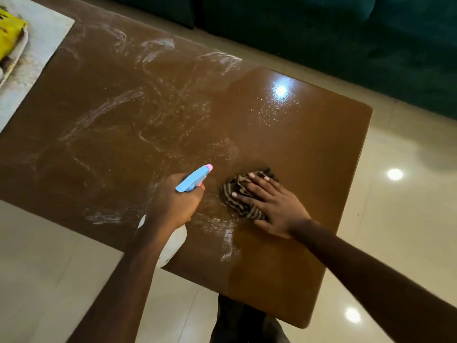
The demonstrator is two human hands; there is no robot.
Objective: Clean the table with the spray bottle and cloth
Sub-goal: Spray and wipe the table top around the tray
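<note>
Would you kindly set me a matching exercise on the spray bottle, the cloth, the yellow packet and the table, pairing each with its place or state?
1 spray bottle
2 cloth
3 yellow packet
4 table

a streaked white
b under the right hand
c at the far left
d held in the left hand

Pairs: 1-d, 2-b, 3-c, 4-a

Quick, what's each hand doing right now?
Left hand: closed, gripping the spray bottle.
Right hand: open, flat, pressing the cloth on the table.
</note>
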